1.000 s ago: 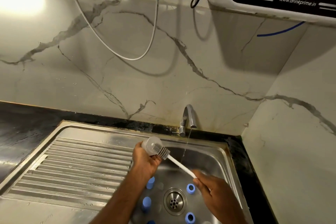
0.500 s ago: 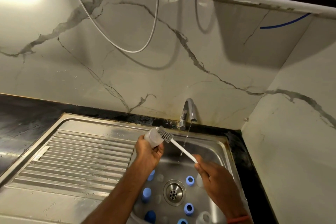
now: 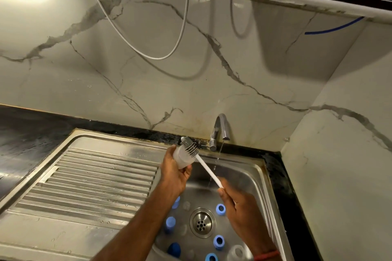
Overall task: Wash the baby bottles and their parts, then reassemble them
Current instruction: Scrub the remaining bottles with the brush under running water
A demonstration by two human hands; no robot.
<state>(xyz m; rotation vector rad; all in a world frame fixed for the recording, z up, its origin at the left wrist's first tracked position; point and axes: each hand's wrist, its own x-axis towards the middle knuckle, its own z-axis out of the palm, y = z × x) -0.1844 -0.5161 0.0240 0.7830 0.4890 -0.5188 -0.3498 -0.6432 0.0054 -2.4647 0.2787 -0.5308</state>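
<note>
Over the sink (image 3: pixel 251 176), the left hand (image 3: pixel 175 177) clasps the clear bottle (image 3: pixel 182 158), which, likely slick, could slip under scrubbing. The right hand (image 3: pixel 240 206) pinches the brush (image 3: pixel 206 168) only by its handle end, so a hard stroke may twist it loose

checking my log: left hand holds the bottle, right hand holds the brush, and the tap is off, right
Not quite. The tap is on: the head view shows a thin stream of water falling from it into the sink. The rest stands: the left hand holds the bottle, and the right hand holds the brush.
</note>
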